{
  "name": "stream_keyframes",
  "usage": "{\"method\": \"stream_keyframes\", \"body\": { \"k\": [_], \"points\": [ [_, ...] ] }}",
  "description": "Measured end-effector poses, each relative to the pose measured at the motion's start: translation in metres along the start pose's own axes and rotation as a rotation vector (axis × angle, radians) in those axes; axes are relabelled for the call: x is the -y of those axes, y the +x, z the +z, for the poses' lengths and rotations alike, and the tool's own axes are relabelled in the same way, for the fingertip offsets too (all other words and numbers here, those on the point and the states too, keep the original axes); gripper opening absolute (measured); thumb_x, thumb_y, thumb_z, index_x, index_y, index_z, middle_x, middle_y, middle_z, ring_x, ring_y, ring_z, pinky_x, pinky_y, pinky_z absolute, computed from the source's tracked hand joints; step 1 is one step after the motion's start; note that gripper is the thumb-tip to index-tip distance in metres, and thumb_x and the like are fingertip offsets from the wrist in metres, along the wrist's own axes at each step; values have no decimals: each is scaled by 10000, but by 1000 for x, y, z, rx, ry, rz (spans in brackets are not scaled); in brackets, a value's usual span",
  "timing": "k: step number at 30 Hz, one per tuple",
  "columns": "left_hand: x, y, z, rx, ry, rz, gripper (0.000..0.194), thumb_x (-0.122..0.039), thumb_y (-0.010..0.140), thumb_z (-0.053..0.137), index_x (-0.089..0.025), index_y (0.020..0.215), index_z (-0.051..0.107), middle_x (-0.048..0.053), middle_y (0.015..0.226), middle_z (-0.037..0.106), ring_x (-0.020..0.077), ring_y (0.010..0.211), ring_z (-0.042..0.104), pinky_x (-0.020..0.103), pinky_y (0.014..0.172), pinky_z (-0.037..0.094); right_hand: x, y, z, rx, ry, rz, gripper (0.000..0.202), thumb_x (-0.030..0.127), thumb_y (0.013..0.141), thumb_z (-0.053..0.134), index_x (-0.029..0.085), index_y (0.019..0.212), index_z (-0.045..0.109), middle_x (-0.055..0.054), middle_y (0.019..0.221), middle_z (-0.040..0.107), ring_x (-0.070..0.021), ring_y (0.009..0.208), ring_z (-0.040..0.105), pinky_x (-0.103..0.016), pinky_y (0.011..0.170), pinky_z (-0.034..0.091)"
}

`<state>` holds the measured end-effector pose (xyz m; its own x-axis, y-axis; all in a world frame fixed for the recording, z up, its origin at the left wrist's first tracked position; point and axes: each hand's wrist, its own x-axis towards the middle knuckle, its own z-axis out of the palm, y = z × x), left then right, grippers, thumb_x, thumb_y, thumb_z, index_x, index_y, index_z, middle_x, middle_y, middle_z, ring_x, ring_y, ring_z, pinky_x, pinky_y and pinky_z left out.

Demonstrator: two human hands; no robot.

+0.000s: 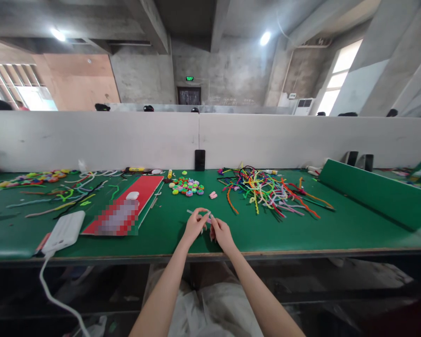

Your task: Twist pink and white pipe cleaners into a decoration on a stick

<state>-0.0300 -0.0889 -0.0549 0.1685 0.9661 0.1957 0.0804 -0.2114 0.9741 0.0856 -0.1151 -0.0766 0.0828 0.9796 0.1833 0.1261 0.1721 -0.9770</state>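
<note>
Both of my hands meet above the green tabletop near its front edge. A pale pipe cleaner point(189, 212), whitish to pink, runs between their fingertips, with one thin end sticking out past the left fingers. My left hand point(195, 225) pinches it with thumb and forefinger. From the other side, my right hand point(222, 233) grips it with closed fingertips; part of the strand is hidden behind the fingers. Just beyond lies a small pink twisted piece point(213, 194). Farther back is a cluster of small multicoloured coiled pieces point(188, 188).
A tangled heap of coloured pipe cleaners point(266, 189) lies right of my hands. To the left are a red folder point(145, 187), a white power bank point(63, 230) with a cable, and loose pipe cleaners point(66, 205). A phone point(199, 160) leans on the white partition point(143, 140). A green board point(375, 194) stands at right.
</note>
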Motion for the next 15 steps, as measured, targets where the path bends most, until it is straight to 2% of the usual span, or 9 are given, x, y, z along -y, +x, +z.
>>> {"method": "stream_keyframes", "body": {
  "k": [7, 15],
  "points": [
    [1, 1, -2, 38, -45, 20, 346, -397, 725, 529, -162, 978, 504, -86, 441, 417, 61, 363, 372, 167, 367, 298, 2, 0, -1, 34, 5, -6, 422, 533, 781, 372, 201, 525, 417, 49, 395, 421, -89, 313, 398, -195, 312, 306],
    [-5, -2, -1, 91, -103, 16, 347, -345, 726, 525, -163, 1020, 491, -54, 552, 500, 64, 431, 431, 178, 419, 367, -1, 2, -2, 0, 16, 25, 463, 554, 773, 370, 197, 480, 380, 68, 331, 331, -65, 272, 304, -187, 294, 235]
  ]
}}
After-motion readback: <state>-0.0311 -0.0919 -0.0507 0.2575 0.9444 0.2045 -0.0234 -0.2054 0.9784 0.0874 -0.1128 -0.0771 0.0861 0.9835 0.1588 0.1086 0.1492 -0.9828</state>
